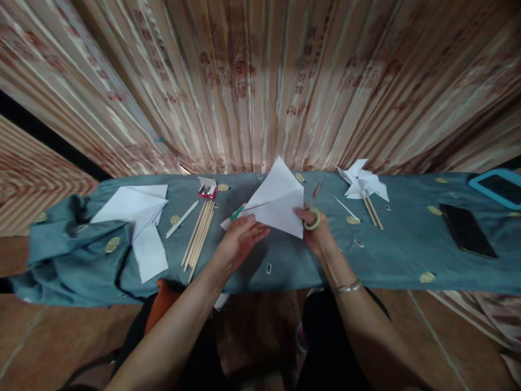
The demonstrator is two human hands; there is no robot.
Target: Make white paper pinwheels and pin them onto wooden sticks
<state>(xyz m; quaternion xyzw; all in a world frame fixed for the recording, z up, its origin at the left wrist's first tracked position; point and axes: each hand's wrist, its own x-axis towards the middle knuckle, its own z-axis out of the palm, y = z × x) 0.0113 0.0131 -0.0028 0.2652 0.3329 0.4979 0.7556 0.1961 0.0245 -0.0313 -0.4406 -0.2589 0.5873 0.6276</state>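
At the left end of the desk (293,271), I see white papers (150,247) overlapping beside the bunched cloth (77,250). Next comes a white pen (182,219), lying slantwise, then pale sticks (199,233) side by side, with a small red box (208,191), lid up, just past their far ends. My left grip (244,233) is narrow, holding the near left corner of the sheet (280,187). Between my two hands, over the desk's middle, the sheet bears a dark line; crease or cut, I cannot tell. My right grip (311,225) is closed round the scissors (312,219), its thumb over the sheet's right edge. Further right lies a pinwheel (358,180) with two thin rods (372,212), then a black phone (467,231) and a blue-framed tablet (499,187).
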